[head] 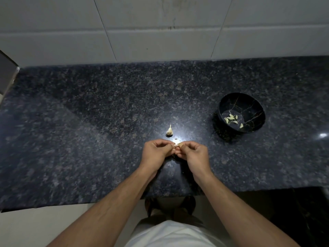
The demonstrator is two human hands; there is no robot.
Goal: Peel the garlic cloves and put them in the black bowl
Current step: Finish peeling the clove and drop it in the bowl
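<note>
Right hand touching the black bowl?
Apart. The head view shows bare countertop between the right hand and the black bowl.

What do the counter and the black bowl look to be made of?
Counter: probably polished granite, dark and speckled, with a glossy glare spot near the hands. Bowl: glossy black with thin gold veins like a marble pattern; ceramic or melamine, which one cannot be told from this view.

The countertop point(106, 107) is noted as polished speckled dark stone, glossy, with a bright glare spot. The black bowl point(256, 111) is seen as glossy, veined like marble. The wall tiles point(160, 32) are smooth, pale, faintly stained.
</note>
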